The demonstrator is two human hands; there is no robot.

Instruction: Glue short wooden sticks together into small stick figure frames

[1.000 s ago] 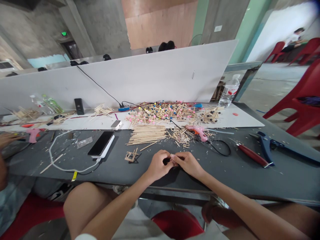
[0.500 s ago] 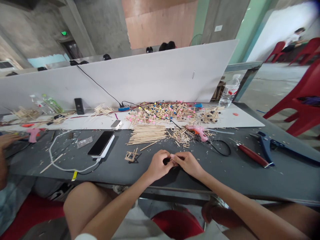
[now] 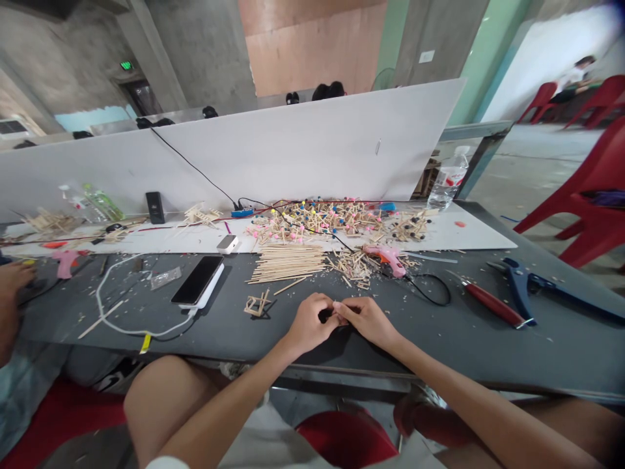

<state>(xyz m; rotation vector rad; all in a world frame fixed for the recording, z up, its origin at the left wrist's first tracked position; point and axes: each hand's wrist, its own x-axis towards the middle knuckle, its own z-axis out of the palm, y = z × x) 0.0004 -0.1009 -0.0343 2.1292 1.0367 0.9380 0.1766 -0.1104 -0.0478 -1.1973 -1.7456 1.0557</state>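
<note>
My left hand [image 3: 314, 322] and my right hand [image 3: 367, 319] meet over the dark table near its front edge. Both have their fingers curled and their tips pressed together; whatever may be between them is hidden. Just left of them lies a small frame of glued wooden sticks [image 3: 256, 305]. Behind the hands is a row of long thin sticks [image 3: 287, 263], with one loose stick [image 3: 290, 286] in front. A heap of short stick pieces [image 3: 353, 268] lies beside the row, and a pink glue gun [image 3: 388, 258] rests at its right.
A phone on a white power bank [image 3: 198, 284] with a white cable lies left. Sticks with coloured balls [image 3: 317, 218] are piled along the white board. A red-handled knife [image 3: 495, 305] and blue cutters [image 3: 520, 290] lie right. A co-worker's hand [image 3: 14, 277] shows far left.
My two hands hold the same place and pose. At the far left, the co-worker's hand has drawn back from the other pink glue gun.
</note>
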